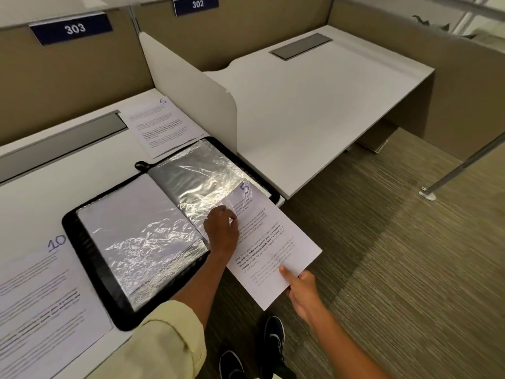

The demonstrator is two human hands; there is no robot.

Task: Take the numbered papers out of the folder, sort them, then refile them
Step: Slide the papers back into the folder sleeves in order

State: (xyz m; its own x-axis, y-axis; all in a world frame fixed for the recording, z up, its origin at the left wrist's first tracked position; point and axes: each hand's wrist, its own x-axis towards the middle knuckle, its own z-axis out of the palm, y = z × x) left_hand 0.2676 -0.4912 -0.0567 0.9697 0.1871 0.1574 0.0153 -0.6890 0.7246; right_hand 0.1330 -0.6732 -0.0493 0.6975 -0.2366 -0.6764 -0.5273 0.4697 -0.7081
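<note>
Even bright light, glare on plastic sleeves (191, 187), wide-angle edge distortion.

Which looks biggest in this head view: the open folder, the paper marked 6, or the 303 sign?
1. open folder
2. paper marked 6
3. 303 sign
The paper and sign lie farther off, so true sizes stay unsure.
</note>
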